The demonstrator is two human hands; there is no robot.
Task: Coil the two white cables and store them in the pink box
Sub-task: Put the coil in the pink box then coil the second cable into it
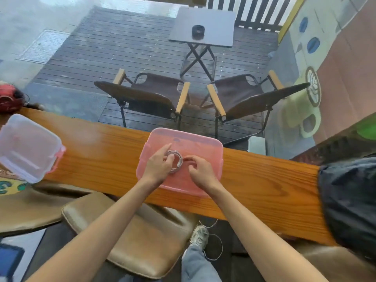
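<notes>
Your left hand (159, 164) pinches the coiled white cable (175, 161) inside the pink box (205, 147) on the worktop (254, 184). Your right hand (200, 173) hovers beside it, fingers curled, gripping nothing. Second cable (216, 248) dangles near your shoe (200, 236).

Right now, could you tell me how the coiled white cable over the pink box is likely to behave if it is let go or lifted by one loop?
The coiled white cable looks thin and floppy, so it would probably sag. Its loops seem held only by the left hand, with the right hand close by, so they may spring open. It looks light and should settle in the pink box.
</notes>
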